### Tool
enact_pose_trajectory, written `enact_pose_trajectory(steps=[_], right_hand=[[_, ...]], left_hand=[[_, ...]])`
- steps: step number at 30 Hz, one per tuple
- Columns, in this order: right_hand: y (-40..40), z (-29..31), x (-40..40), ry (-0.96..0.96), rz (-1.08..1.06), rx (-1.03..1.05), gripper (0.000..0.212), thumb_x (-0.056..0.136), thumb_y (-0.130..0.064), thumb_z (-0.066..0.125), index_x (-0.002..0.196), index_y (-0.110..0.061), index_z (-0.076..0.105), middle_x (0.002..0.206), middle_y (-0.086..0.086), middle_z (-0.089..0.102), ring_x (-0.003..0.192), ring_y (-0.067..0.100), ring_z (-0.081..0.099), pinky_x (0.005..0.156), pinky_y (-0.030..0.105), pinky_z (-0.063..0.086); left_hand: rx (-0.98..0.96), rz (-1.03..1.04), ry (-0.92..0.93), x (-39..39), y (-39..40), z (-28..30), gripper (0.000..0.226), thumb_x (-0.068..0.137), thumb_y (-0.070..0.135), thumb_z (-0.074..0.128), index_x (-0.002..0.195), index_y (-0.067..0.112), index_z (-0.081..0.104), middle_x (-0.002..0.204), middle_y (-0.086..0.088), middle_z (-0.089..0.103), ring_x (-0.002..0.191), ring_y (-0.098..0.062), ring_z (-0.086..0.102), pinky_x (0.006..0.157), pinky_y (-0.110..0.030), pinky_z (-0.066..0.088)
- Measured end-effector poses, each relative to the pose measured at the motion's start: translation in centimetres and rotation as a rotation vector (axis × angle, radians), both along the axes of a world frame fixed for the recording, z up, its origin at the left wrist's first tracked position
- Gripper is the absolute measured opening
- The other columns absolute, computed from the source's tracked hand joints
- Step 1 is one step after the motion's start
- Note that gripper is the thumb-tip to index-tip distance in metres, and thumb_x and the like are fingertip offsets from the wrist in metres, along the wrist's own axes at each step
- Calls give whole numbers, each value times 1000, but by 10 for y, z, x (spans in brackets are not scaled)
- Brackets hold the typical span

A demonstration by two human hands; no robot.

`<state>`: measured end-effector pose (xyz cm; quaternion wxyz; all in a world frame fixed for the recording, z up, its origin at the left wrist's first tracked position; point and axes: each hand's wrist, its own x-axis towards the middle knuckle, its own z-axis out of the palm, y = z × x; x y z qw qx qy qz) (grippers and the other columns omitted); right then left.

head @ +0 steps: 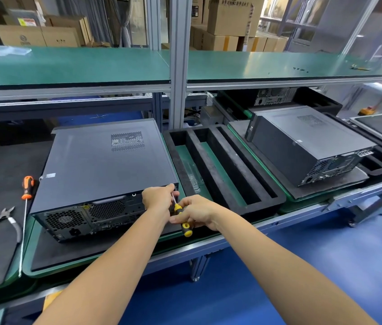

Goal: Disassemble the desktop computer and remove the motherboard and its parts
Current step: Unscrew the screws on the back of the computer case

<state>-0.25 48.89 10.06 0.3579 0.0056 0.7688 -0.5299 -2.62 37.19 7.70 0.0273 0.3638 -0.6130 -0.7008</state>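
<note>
Black metal PC case (pixel 105 165) lies flat on a dark mat on the worktop (pixel 44 273), rear panel with mesh vents facing near. Left hand (pixel 158 199) pinches at the case's near right top corner. Right hand (pixel 196 213) grips a yellow-black screwdriver (pixel 181 216), its shaft angled up toward that corner. Left of the case: orange screwdriver (pixel 27 187) and cutters (pixel 4 222). Right: black foam tray (pixel 223 167) with long slots, then a second case (pixel 307 144). Green shelf (pixel 72 64) overhead.

Foam tray (pixel 225 165) crowds computer (pixel 105 160) right; pliers (pixel 2 222) left.
</note>
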Motion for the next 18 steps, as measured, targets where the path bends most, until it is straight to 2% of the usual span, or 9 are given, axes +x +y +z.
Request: enact_pose_trajectory(steps=[4,7,11,14,16,18], right_hand=[[-3,-1,1,63,-11,95,30,75,-12,78,69,-19,49,74,5,52,67,16,44,58,27,36],[-7,-1,2,92,-7,109,25,82,-16,71,69,-17,50,72,7,49,70,19,43,59,27,36],[-13,7,8,-72,0,35,12,95,-18,51,86,-12,52,67,8,56,56,19,54,54,25,46],[-10,15,9,-166,47,-39,18,95,-21,38,96,-8,50,68,11,59,56,23,57,57,27,47],[-5,17,9,-203,28,-110,22,93,-15,32,96,-5,52,72,13,62,60,24,60,64,31,46],[-3,17,8,-193,-1,-123,21,95,-9,35,99,-2,55,75,14,65,62,23,62,67,33,49]], left_hand=[[-15,6,-3,-1,1,-1,15,84,10,68,77,-3,69,60,-6,70,35,-8,50,44,-19,39],[-19,13,-10,-1,2,-1,16,82,8,66,70,-2,68,55,-5,69,32,-6,50,43,-18,39],[13,10,-26,-3,0,0,15,79,5,65,65,-2,66,52,-6,68,32,-11,49,40,-16,37],[56,-1,-27,-5,-1,0,16,82,4,66,67,-2,65,50,-7,66,41,-17,55,39,-19,43],[60,-9,-34,-5,-2,-1,13,84,7,65,76,-3,68,54,-6,68,35,-14,50,38,-19,42],[59,-25,-32,-5,-2,-2,13,87,8,63,83,-4,67,58,-6,70,27,-10,42,36,-16,36]])
